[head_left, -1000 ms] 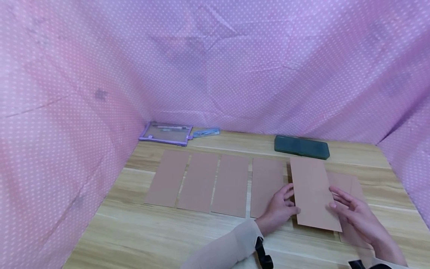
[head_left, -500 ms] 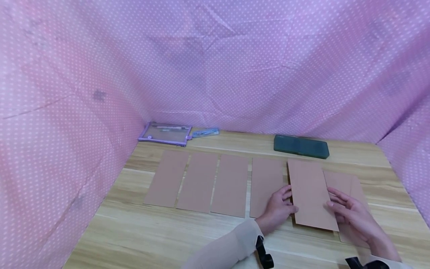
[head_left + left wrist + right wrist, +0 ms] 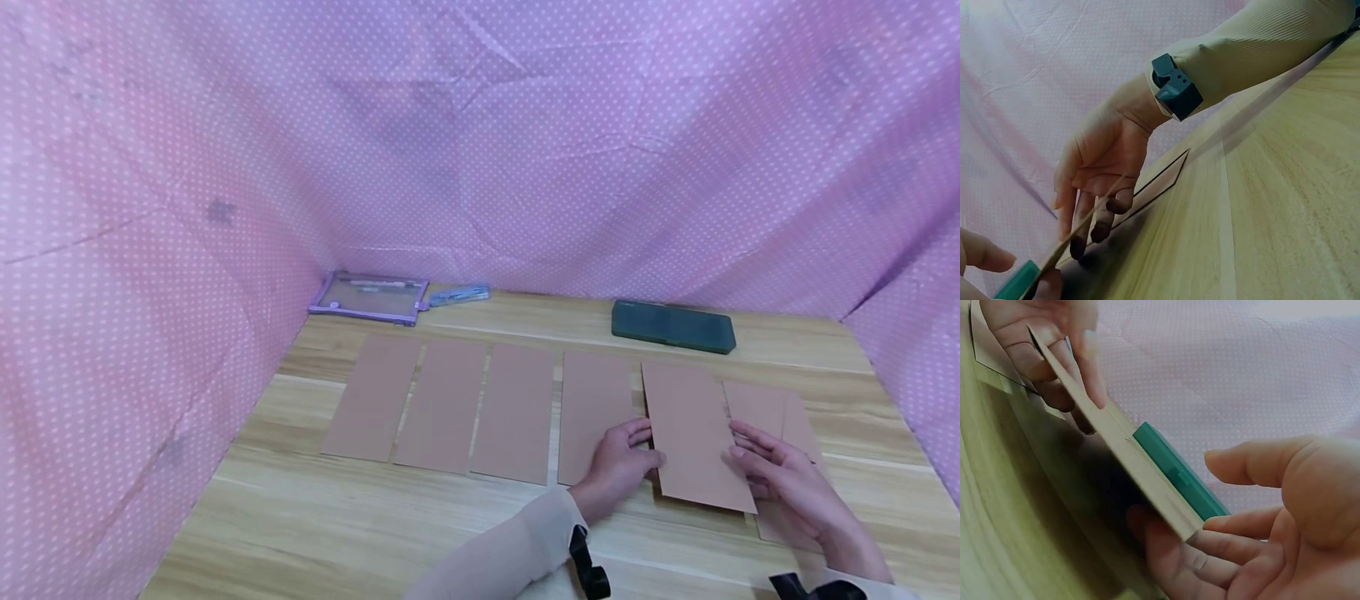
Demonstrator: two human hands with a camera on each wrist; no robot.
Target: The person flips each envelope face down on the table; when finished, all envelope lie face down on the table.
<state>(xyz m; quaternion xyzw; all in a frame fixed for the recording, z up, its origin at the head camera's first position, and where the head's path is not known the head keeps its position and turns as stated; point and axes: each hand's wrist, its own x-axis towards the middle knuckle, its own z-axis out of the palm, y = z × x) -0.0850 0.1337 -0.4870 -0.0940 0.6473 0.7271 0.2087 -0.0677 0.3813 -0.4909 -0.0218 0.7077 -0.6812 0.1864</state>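
A plain brown rectangular card (image 3: 693, 433) is slightly raised and tilted above the table between both hands. My left hand (image 3: 618, 462) holds its left edge, and my right hand (image 3: 795, 483) holds the right edge. In the right wrist view, fingers of both hands lie under the card (image 3: 1116, 450), while the right thumb stands off its upper face. To the left lie similar brown cards in a row, the nearest card (image 3: 596, 400) beside my left hand. More brown card (image 3: 765, 408) lies under my right hand, partly hidden, with a line running along it.
Along the back of the wooden table (image 3: 300, 517) lie a purple-edged zip pouch (image 3: 371, 298) with pens inside, a small light-blue item (image 3: 460, 296) and a dark green case (image 3: 672, 327). A pink dotted cloth (image 3: 480, 150) encloses the back and sides.
Both hands have brought the card a little to the left and lower, closer to the tabletop. The other cards have stayed where they were.
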